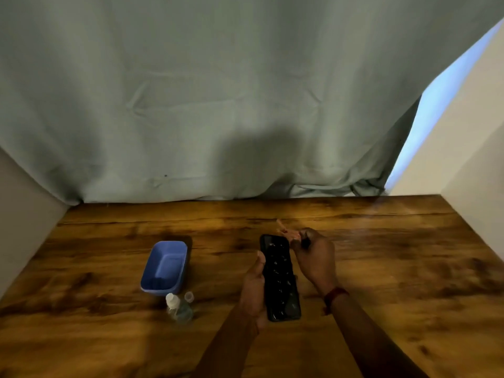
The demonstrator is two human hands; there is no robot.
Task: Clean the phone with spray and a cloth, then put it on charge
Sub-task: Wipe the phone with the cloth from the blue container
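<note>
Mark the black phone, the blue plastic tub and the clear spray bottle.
Black phone (pixel 279 276): head view, screen middle.
Blue plastic tub (pixel 150 268): head view, left wall.
Clear spray bottle (pixel 182 312): head view, body.

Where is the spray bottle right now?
The spray bottle is on the wooden table in the head view, left of the left hand holding the phone, close in front of the blue tub.

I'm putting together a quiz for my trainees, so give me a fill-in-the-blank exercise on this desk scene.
1. The left hand grips the black rectangular ____.
2. The right hand pinches a small peach ____.
3. The rectangular plastic tub is coloured ____.
4. The clear spray bottle sits on a table made of ____.
Missing words: phone; cloth; blue; wood.
</note>
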